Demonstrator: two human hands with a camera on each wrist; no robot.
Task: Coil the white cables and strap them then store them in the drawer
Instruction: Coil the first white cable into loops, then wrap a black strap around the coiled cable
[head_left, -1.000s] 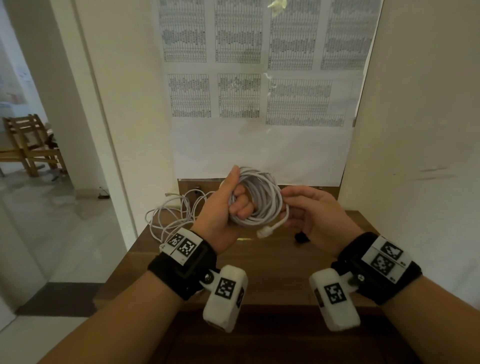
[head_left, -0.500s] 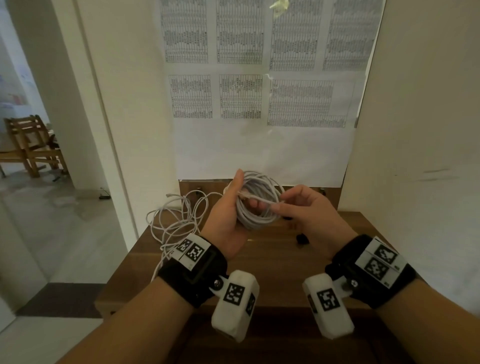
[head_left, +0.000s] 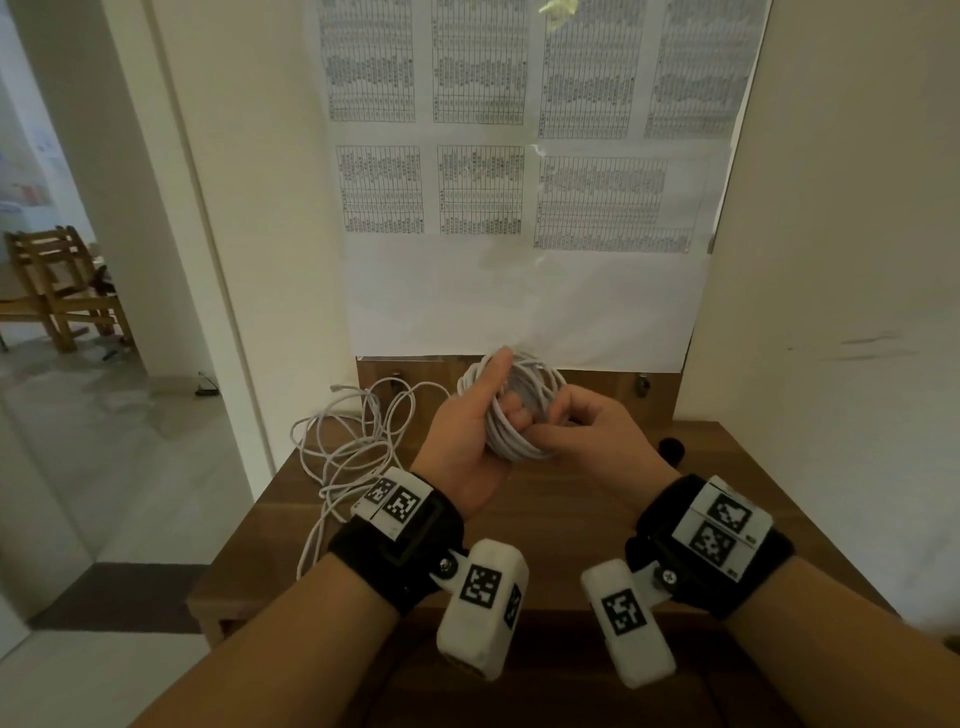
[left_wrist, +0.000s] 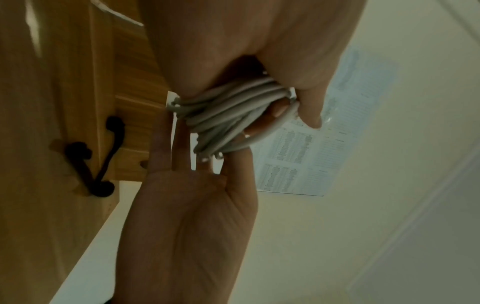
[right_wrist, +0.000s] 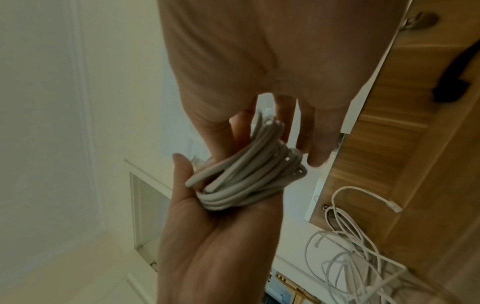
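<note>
Head view: left hand wrapped around a coiled white cable, held above the wooden table; right hand pinches the coil's near side. A loose cable sprawls on the table's left.

Left wrist: coil clamped in the palm, right-hand fingers touching it. Black strap lies on the wood.

Right wrist: fingers threaded through the coil; loose cable below.

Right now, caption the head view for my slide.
Both hands grip a coiled white cable above the wooden desk.
</note>
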